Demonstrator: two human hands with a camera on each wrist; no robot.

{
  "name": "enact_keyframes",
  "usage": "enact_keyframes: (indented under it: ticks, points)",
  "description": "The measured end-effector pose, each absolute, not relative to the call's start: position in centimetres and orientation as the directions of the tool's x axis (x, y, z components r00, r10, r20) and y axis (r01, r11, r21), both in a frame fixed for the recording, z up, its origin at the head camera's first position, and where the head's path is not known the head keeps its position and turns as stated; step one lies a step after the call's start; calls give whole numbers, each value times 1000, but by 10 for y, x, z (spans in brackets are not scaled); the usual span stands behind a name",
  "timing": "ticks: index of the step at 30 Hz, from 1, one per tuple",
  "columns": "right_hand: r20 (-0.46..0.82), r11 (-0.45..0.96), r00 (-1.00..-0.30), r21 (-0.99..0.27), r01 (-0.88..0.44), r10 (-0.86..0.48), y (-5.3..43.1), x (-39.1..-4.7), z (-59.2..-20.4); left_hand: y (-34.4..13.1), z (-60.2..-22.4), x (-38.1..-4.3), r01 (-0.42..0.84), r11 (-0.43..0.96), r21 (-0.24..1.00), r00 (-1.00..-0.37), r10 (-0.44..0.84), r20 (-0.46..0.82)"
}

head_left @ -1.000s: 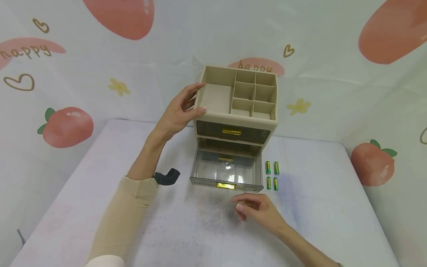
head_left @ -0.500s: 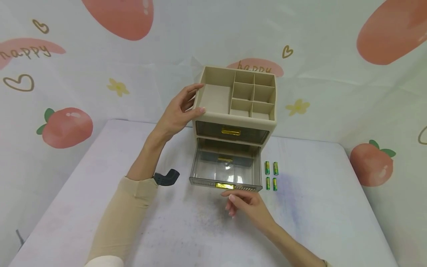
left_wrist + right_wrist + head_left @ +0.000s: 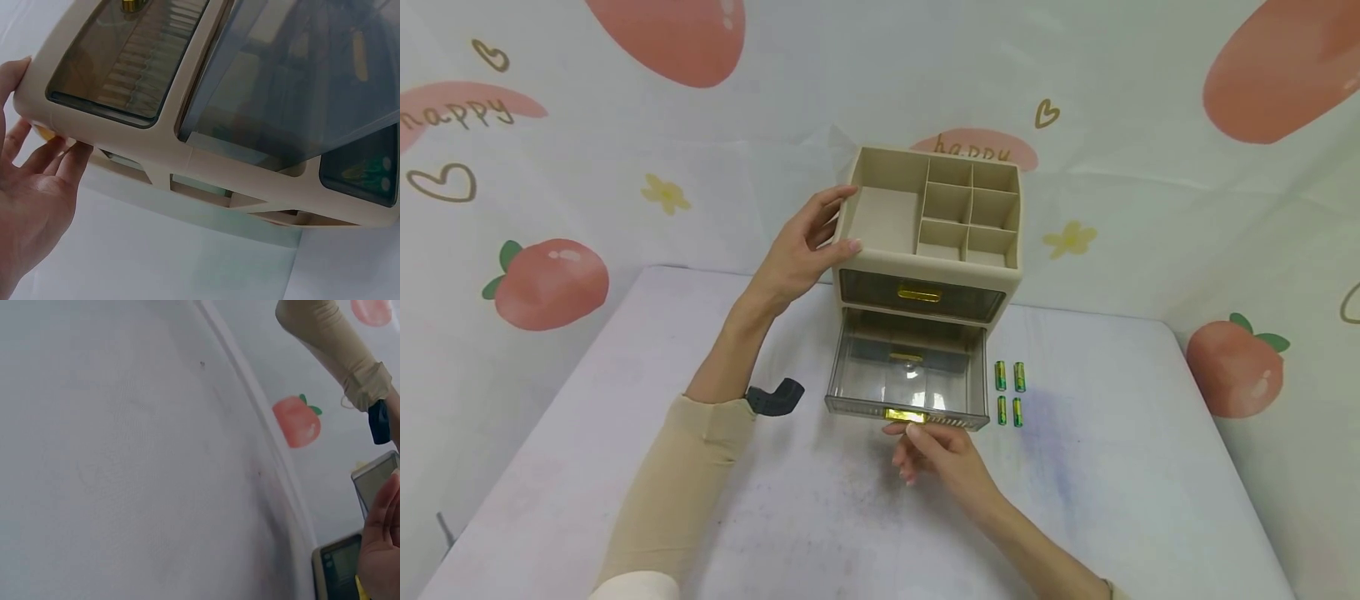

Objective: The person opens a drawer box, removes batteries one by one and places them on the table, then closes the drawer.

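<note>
My left hand (image 3: 799, 254) grips the beige plastic cabinet (image 3: 928, 265); my right hand (image 3: 946, 458) pinches the rectangular gold handle (image 3: 903, 415) of its clear drawer (image 3: 856, 407).

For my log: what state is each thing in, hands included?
Beige plastic drawer organizer: upright.
Top drawer, smoky transparent plastic: closed.
Middle drawer, smoky transparent plastic: pulled open.
Bottom drawer, smoky plastic: closed.
Four green-and-gold cylindrical batteries: lying flat, spaced apart.
Left hand: grips the organizer's left side.
Right hand: at the middle drawer's gold handle; grip unclear.

Open drawer (image 3: 868, 385) juts forward, right hand (image 3: 943, 454) at its front; narrow gap to batteries (image 3: 1001, 376). Left hand (image 3: 797, 254) blocks organizer's (image 3: 925, 265) left edge; top compartments (image 3: 883, 218) accessible from above.
</note>
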State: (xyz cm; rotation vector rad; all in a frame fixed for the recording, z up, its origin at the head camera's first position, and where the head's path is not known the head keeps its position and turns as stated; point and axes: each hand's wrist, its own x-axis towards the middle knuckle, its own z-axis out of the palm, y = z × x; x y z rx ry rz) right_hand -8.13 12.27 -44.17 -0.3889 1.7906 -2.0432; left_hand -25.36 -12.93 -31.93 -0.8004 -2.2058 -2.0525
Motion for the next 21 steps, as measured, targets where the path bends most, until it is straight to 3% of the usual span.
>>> enact_keyframes:
  ticks: [8, 21]
  points:
    - [-132, -161, -888, -962, 222, -440, 113, -85, -441, -130, -320, -255, 380, -5, 925, -867, 347, 358]
    - [-41, -300, -875, -931, 208, -482, 103, -91, -442, -130, -321, -256, 385, -14, 923, -863, 350, 365]
